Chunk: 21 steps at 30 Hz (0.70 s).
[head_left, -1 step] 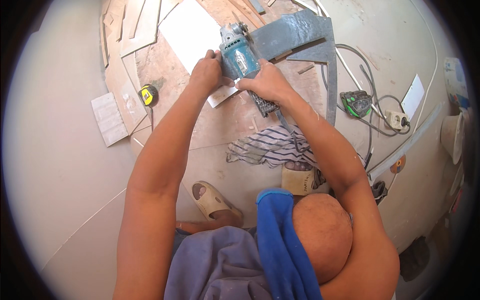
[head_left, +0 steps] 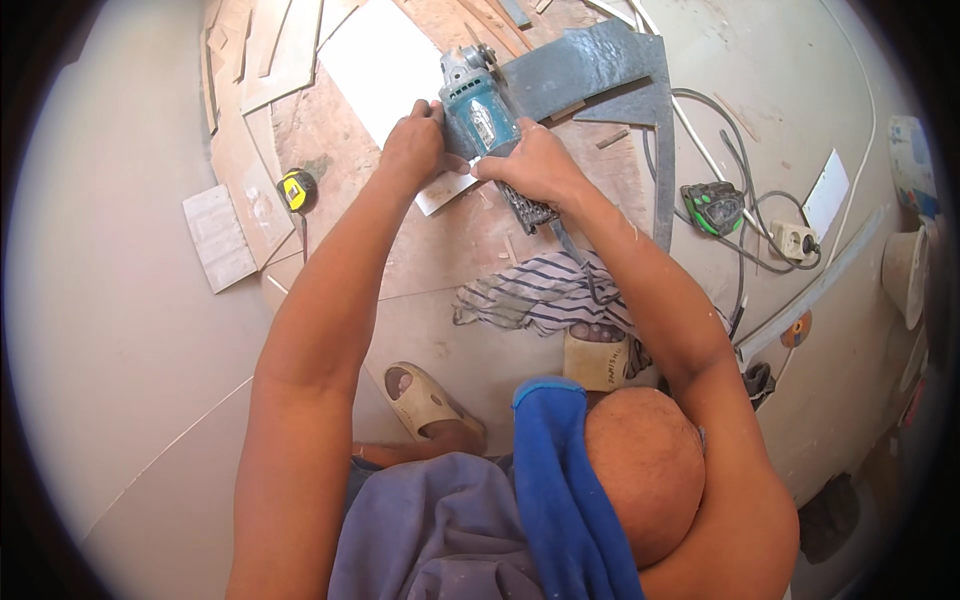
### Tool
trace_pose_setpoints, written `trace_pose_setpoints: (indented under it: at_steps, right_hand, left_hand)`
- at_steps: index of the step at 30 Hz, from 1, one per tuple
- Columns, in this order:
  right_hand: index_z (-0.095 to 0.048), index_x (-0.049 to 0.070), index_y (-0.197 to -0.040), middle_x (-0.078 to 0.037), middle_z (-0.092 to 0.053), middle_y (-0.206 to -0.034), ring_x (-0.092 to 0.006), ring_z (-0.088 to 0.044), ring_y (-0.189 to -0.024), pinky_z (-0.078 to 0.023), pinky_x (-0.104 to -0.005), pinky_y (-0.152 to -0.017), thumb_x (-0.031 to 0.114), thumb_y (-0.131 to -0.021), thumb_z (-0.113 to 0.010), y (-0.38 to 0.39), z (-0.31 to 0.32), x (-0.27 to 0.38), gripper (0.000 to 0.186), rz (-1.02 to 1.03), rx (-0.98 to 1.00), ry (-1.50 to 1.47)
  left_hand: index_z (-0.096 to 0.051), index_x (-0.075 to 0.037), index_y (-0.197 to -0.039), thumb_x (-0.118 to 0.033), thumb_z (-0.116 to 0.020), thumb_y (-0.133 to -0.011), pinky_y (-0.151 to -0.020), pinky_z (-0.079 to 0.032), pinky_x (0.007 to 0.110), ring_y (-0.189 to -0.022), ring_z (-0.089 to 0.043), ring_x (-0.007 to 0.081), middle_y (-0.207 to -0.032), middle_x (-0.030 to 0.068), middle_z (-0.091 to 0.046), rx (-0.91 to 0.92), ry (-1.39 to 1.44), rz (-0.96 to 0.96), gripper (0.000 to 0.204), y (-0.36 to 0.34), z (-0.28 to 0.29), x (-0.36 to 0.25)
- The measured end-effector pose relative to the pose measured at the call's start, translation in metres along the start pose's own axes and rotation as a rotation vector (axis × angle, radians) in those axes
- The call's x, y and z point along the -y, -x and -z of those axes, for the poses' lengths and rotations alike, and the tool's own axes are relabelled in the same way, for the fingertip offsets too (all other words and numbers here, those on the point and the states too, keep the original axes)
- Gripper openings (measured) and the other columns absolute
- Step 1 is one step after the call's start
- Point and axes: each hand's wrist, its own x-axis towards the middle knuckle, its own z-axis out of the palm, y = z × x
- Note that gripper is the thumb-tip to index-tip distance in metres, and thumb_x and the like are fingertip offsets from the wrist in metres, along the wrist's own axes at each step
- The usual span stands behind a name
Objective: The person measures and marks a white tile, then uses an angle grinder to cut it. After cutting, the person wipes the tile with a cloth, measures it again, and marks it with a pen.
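A teal angle grinder [head_left: 482, 122] with a grey metal head lies over the edge of a long white panel [head_left: 365, 65]. My right hand [head_left: 535, 165] is wrapped round the rear of its body, the thumb reaching inward. On the grinder's left side my left hand [head_left: 412, 150] is closed against it, fingers curled and partly hidden; its thumb almost meets the right thumb. The panel's near end [head_left: 440, 195] shows below my hands. The underside of the grinder is hidden.
A worn board [head_left: 340, 240] lies beneath. Grey slabs [head_left: 580, 68] lie right of the grinder, a yellow tape measure [head_left: 297, 189] left. A striped cloth [head_left: 540, 290] lies nearer me. Cables, a green-black device [head_left: 712, 207] and a socket block [head_left: 793, 240] lie right.
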Motion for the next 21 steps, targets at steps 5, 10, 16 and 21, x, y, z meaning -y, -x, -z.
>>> trace_pose_setpoints:
  at_steps: [5, 10, 16, 21]
  right_hand:
    - [-0.049, -0.022, -0.124, -0.022, -0.067, -0.087, -0.0261, -0.067, -0.081, -0.054, -0.0310, -0.074, 0.037, -0.063, -0.081, -0.007, 0.001, 0.004, 0.092, 0.001, -0.010, 0.024]
    - [-0.051, -0.020, -0.122, -0.021, -0.067, -0.088, -0.0266, -0.067, -0.080, -0.053, -0.0316, -0.073, 0.037, -0.063, -0.081, -0.007, 0.002, 0.004, 0.087, 0.008, -0.010, 0.055]
    - [-0.053, -0.016, -0.119, -0.027, -0.067, -0.100, -0.0328, -0.068, -0.092, -0.053, -0.0357, -0.080, 0.034, -0.064, -0.081, 0.000, 0.003, 0.003, 0.080, -0.016, 0.024, 0.002]
    - [-0.054, -0.015, -0.118, -0.028, -0.068, -0.103, -0.0341, -0.068, -0.095, -0.054, -0.0370, -0.083, 0.033, -0.064, -0.079, 0.017, 0.008, 0.010, 0.076, -0.049, 0.051, -0.033]
  left_hand:
    - [-0.046, 0.012, -0.137, -0.037, -0.092, -0.058, -0.089, -0.054, 0.041, -0.102, -0.064, 0.0361, -0.120, 0.0189, -0.058, 0.010, -0.010, 0.021, 0.104, -0.005, 0.004, -0.003]
    - [-0.047, 0.011, -0.138, -0.037, -0.093, -0.057, -0.089, -0.054, 0.040, -0.104, -0.064, 0.0365, -0.120, 0.0189, -0.058, 0.014, -0.014, 0.024, 0.104, -0.006, 0.003, -0.003]
    - [-0.057, 0.005, -0.124, -0.035, -0.091, -0.061, -0.086, -0.054, 0.044, -0.097, -0.066, 0.0394, -0.116, 0.0206, -0.057, -0.045, 0.017, -0.009, 0.082, -0.005, -0.001, 0.001]
    - [-0.053, 0.008, -0.130, -0.035, -0.092, -0.061, -0.087, -0.054, 0.043, -0.097, -0.066, 0.0386, -0.116, 0.0210, -0.057, -0.056, 0.018, -0.014, 0.090, -0.004, -0.001, 0.001]
